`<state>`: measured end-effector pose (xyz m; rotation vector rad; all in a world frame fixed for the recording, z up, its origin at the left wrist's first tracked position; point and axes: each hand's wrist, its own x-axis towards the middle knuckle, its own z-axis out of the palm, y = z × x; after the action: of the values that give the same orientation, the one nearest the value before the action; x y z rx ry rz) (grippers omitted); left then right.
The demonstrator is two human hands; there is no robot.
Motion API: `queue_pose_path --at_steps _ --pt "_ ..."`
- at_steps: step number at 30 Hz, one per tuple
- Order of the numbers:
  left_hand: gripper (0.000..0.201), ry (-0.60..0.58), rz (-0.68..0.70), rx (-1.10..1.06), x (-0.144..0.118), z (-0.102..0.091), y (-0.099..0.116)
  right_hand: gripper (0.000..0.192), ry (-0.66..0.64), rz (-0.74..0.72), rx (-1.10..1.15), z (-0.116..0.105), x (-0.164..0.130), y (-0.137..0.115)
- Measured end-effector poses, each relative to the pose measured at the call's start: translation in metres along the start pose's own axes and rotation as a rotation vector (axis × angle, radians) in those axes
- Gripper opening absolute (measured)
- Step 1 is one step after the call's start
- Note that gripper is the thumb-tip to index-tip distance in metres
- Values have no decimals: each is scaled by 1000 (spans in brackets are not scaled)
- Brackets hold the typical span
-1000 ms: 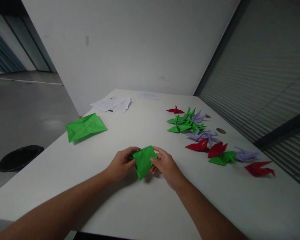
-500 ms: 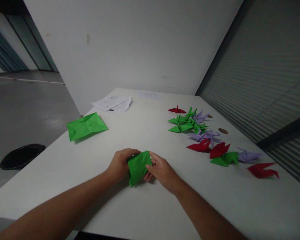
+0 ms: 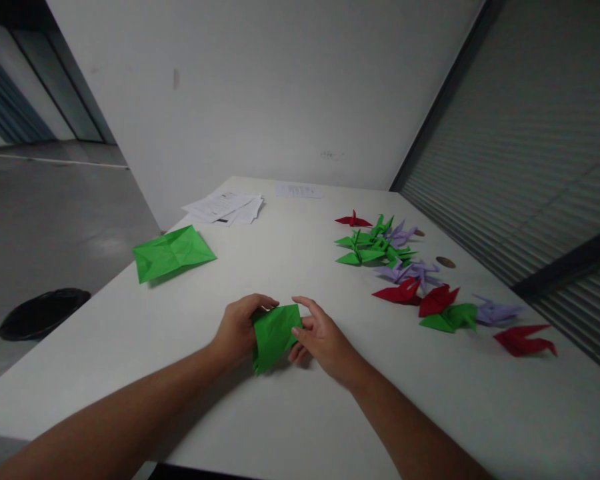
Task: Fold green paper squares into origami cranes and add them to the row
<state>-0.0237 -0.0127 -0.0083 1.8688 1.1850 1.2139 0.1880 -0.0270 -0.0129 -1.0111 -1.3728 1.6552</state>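
A folded piece of green paper is held between my two hands, just above the white table. Its left edge is gripped by my left hand, whose thumb lies along the upper left and whose other fingers are hidden behind the paper. On the other side, my right hand pinches the right edge with the thumb in front. Its index finger is raised at the paper's upper right corner. To the left lies a larger creased green sheet, partly opened out.
Several folded cranes, among them a red crane, a green crane and a purple crane, spread along the table's right side. Printed papers lie at the back left. A black-lined bin stands on the floor at left.
The green paper has turned slightly and shifted a little left in my hands. My right index finger has lifted from its top corner. The other things stay where they were.
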Motion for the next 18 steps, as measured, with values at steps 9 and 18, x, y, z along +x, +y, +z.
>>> queue_pose_path --at_steps 9,18 --pt "12 46 92 -28 0 2 -5 45 -11 -31 25 1 1 3" --pt "16 63 105 -56 -1 2 -6 40 13 -27 2 1 1 6"
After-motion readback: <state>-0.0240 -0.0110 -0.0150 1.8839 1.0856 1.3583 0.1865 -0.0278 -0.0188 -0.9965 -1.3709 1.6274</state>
